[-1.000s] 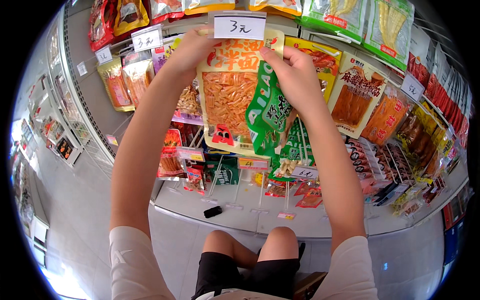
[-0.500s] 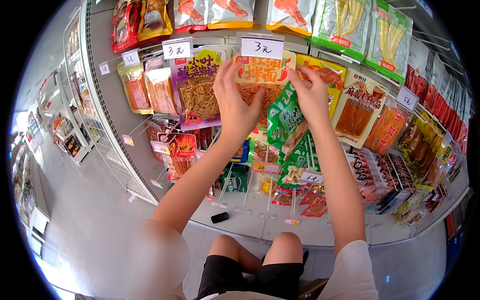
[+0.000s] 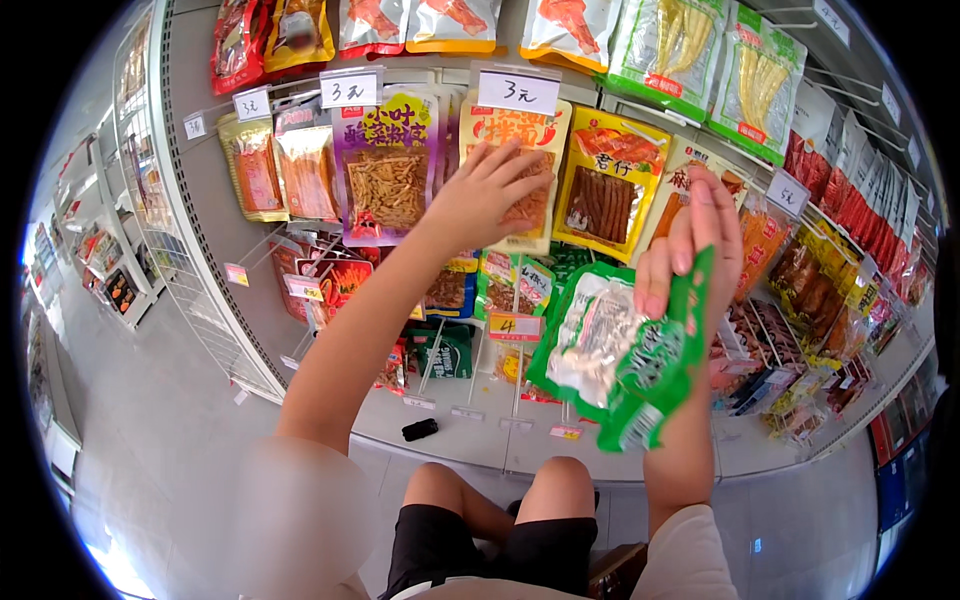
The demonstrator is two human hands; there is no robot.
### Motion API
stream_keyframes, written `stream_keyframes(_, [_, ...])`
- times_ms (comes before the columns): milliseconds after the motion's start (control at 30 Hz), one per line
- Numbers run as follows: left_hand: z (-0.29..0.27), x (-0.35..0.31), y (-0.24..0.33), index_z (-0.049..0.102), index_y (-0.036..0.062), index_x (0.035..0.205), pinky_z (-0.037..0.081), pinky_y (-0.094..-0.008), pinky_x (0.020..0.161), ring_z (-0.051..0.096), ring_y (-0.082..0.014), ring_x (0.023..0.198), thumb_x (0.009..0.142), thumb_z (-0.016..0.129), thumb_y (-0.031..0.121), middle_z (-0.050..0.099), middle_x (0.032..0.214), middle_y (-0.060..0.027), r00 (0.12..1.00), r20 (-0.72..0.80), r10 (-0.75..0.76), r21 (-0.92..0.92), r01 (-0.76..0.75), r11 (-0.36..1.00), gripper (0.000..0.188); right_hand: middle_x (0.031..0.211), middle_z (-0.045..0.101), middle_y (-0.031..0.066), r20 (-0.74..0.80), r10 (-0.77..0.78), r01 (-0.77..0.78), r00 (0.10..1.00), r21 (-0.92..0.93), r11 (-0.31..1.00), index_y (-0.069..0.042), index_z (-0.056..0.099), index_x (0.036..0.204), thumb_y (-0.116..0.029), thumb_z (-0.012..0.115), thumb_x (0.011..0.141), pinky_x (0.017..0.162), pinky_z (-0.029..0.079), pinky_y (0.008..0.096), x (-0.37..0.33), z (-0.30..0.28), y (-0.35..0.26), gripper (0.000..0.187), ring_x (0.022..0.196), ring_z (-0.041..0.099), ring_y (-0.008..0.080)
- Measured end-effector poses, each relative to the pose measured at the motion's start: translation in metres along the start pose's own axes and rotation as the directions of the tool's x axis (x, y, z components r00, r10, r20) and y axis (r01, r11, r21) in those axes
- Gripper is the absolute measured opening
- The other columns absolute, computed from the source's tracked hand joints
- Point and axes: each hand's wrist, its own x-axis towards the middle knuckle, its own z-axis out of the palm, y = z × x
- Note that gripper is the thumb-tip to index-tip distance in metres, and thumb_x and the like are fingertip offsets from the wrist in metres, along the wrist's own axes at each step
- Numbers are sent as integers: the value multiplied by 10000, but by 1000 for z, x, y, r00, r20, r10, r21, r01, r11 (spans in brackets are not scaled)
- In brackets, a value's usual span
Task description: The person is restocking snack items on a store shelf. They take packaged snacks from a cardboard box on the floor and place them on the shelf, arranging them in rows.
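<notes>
My right hand grips a green snack packet by one edge, holding it out in front of the shelf. The packet hangs tilted, and a clear window shows pale pieces inside. My left hand has its fingers spread over the front of a cream-and-orange snack packet on a hook, seemingly touching it. Left of it hangs a purple packet of brown strips. On its right hang a yellow packet of dark sticks and a cream packet, partly hidden by my right hand.
Meat packets hang in the row above. White price tags stick out on hook ends. Lower hooks carry more bags, including a dark green packet. A small black object lies on the bottom ledge. A wire side panel stands left.
The green packet has moved right and toward me in my right hand, away from the orange packet, and has turned. My left hand now lies spread over the orange packet's front.
</notes>
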Motion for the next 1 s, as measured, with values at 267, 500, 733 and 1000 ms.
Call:
stream_keyframes(267, [-63, -30, 44, 620, 75, 1342, 466, -400, 1066, 597, -302, 1245, 980, 644, 288, 609, 1373, -131, 958, 96, -269, -752, 247, 612, 421, 509, 401, -6, 454, -16, -227, 891, 475, 850, -24, 440, 1326, -148, 340, 1102, 299, 387, 308, -72, -26, -4, 275, 298, 400, 140])
stream_keyframes(500, [-58, -211, 202, 468, -6, 1455, 427, -424, 1080, 585, -254, 1243, 891, 784, 301, 591, 1403, -146, 789, 536, -300, -814, 578, 65, 716, 521, 403, -16, 129, 450, -426, 883, 621, 658, -57, 513, 1281, -148, 414, 1091, 301, 367, 311, -189, -84, 129, 233, 292, 406, 157])
stream_keyframes(733, [-37, -314, 316, 411, -26, 1484, 396, -440, 1092, 479, -398, 1356, 731, 890, 310, 473, 1507, -218, 656, 591, -470, -640, 735, 223, 954, 676, 443, -55, -268, 750, -532, 604, 565, 631, -142, 608, 1170, -281, 625, 990, 460, 366, 314, -259, -116, 229, 228, 492, 459, 115])
stream_keyframes(1000, [-25, -343, 279, 634, -20, 1227, 501, -265, 858, 617, -95, 974, 1025, 630, 193, 697, 1061, -24, 174, 649, -740, -589, 730, -345, 293, 1008, 722, 53, -159, 642, -640, 750, 68, 765, -44, 670, 1165, -411, 484, 1053, 810, 512, 250, -250, -105, 232, 427, 879, 680, 118])
